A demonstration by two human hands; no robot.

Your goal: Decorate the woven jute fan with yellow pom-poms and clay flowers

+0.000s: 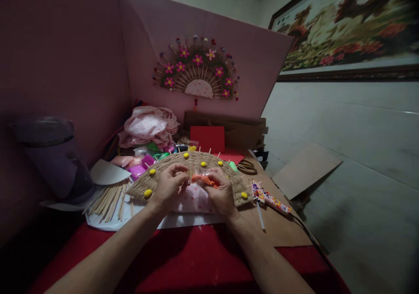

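Note:
Between my two hands is a small clear plastic bag with orange clay-like stuff (pixel 205 180) inside. My left hand (pixel 170 185) is closed, its thumb and fingertips pinching the bag's left edge. On the other side my right hand (pixel 221 191) wraps its fingers round the bag and the orange lump. Below and behind both hands lies a fan shape wound in brown twine (pixel 170 165), dotted with several yellow discs (pixel 186 155). Thin sticks poke out along its curved top. A pale dotted cloth piece (pixel 193 198) fills its lower middle, partly hidden by my hands.
Wooden sticks (pixel 109 201) lie at the left, near colourful clay packets (pixel 137 171) and bunched pink cloth (pixel 149 126). A patterned glue gun (pixel 270 200) with a cord and scissors (pixel 247 167) are at the right. Behind, a flowered fan (pixel 198 69) hangs on a pink panel.

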